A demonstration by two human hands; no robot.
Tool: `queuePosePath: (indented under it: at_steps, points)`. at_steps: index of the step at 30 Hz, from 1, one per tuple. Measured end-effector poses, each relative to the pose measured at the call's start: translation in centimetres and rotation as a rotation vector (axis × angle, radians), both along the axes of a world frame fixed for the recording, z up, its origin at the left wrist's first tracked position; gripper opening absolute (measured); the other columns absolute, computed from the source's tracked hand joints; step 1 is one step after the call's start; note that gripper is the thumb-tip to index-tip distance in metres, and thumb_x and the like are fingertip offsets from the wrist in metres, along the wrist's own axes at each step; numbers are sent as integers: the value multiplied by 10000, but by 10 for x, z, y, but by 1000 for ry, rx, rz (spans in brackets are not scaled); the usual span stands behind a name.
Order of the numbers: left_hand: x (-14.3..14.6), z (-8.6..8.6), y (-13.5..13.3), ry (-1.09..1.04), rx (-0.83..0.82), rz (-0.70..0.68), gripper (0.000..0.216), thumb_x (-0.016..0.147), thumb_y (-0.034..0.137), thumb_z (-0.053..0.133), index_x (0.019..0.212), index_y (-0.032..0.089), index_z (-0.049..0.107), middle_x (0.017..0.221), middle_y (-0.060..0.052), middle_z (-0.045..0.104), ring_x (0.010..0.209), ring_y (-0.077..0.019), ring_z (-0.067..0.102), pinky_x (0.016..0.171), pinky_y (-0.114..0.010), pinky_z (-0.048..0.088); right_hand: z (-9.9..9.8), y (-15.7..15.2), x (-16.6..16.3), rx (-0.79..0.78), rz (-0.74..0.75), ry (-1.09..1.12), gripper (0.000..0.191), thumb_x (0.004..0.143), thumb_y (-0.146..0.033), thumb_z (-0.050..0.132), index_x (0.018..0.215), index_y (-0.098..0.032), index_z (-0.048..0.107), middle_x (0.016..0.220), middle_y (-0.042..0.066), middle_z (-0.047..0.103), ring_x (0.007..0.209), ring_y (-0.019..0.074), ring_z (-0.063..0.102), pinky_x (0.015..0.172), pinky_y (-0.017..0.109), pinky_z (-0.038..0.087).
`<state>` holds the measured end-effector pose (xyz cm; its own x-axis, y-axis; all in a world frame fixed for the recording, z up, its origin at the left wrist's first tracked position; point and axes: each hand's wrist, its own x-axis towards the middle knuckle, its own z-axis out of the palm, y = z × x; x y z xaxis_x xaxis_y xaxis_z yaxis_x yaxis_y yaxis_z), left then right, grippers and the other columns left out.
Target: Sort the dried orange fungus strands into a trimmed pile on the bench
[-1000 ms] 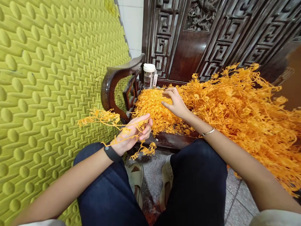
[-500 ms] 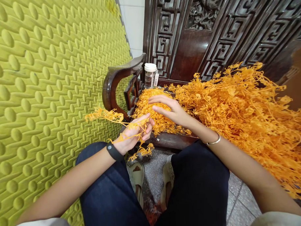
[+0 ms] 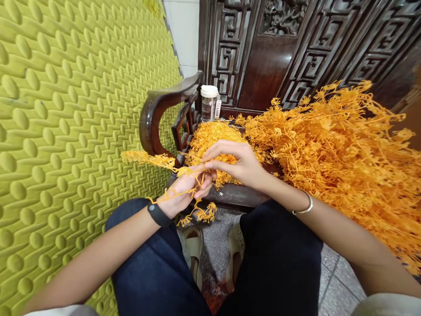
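Note:
An orange sprig, plastic-looking with thin branching stems (image 3: 148, 159), is held in my left hand (image 3: 180, 189), whose fingers are closed on it. Its branches stretch left past the wrist, and one flowered end hangs below the fingers. My right hand (image 3: 245, 163) meets the left fingertips, thumb and index finger pinched at the sprig's stem. Exactly what lies between those fingertips is partly hidden. Just behind both hands is a pile of small orange pieces (image 3: 209, 135) on the dark wooden bench seat (image 3: 237, 194).
A large heap of orange sprigs (image 3: 352, 171) fills the bench at the right. A clear jar with a white lid (image 3: 209, 102) stands by the carved backrest (image 3: 266, 68). The curved armrest (image 3: 149, 118) and a yellow-green textured wall (image 3: 58, 135) are at the left.
My right hand has moved slightly left and down to the left fingertips, and its fingers have closed on the sprig. The left hand stays nearly in place.

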<state>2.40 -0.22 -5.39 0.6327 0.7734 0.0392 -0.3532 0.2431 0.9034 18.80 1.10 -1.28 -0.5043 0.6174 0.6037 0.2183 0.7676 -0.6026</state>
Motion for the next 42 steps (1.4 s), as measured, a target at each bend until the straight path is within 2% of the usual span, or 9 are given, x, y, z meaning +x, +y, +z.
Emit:
queuePosePath:
  at_steps: [5,11,19,23,27,31,35,42]
  points:
    - [3,13,-1,40,-122,5,285,872,269,457,644,129,555,361,81,342,269,-32,277,350,-181,220,1,9,9,-195,-118,189,141,783,-290,654,716,-169,625,727,-4,632,714,101,576,708,256,461]
    - [5,20,-2,19,-63,180,252,837,234,517,608,132,539,338,90,318,263,-22,274,348,-178,179,-1,9,8,-213,-168,316,186,776,-313,649,676,-170,584,687,-11,580,671,93,529,678,261,433]
    - [9,28,0,-1,-97,190,302,831,263,548,563,147,471,322,90,329,237,-16,282,342,-177,206,-8,20,1,-399,-162,577,131,738,-267,653,675,-186,572,643,-27,552,618,85,512,660,261,437]
    - [11,27,-1,25,-106,199,286,832,267,533,575,144,502,307,96,309,222,-21,264,326,-178,173,-5,20,3,-427,-156,511,136,757,-267,634,679,-184,559,658,-22,547,639,88,505,674,265,430]
    - [6,18,-3,48,-115,223,252,832,293,548,638,132,569,329,96,321,238,-22,261,333,-182,164,0,16,5,-360,13,299,152,787,-276,632,698,-171,567,703,-10,546,690,91,506,683,265,414]
    - [0,12,-3,96,-80,150,368,804,326,599,508,136,494,321,84,305,251,-17,277,348,-188,185,1,14,6,-269,123,188,174,798,-301,632,705,-163,583,743,2,549,738,105,510,721,288,406]
    - [-2,18,-2,102,-92,136,216,790,266,601,638,113,613,300,92,322,232,-20,276,336,-184,176,1,13,5,-339,30,266,211,763,-339,658,678,-168,569,727,-5,536,720,102,488,706,282,396]
    - [3,29,-1,9,-112,246,217,781,184,545,579,113,580,288,89,322,225,-19,292,345,-168,229,1,11,-1,-552,-183,508,164,671,-273,679,623,-177,556,634,-27,499,627,87,436,657,270,379]
